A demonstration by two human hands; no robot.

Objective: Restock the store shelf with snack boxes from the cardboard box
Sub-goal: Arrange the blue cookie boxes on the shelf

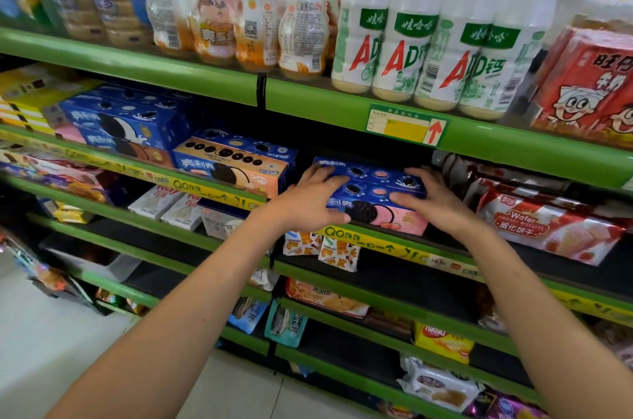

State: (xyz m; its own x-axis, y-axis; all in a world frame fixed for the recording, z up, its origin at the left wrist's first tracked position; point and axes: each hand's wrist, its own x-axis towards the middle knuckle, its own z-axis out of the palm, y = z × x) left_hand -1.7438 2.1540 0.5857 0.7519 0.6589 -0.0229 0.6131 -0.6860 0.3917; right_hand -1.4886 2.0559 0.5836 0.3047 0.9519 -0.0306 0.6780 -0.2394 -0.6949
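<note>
— Where's the box [373, 194] now?

— On the second shelf [513, 151] from the top, sitting at its front edge between the orange box [236, 163] on the left and the wafer packs [548, 226] on the right. It looks like two flat boxes stacked, though I can't be sure of the seam.

— And your hands?

— Both are on it. My left hand [308, 199] lies over the left end, fingers spread on top, thumb down the front face. My right hand [435, 195] covers the right end, fingers fairly straight and pressing — neither is curled round it, more flat palms than a grasp.

— So you're pushing it in?

— That's my guess: seating it. To do it well I'd push evenly with both palms so it slides straight back, not skewed, and keep the front face flush with the orange box. I'd watch the right end — the wafer packs sit near there and could get nudged.

— The cardboard box?

— Out of view.
</note>
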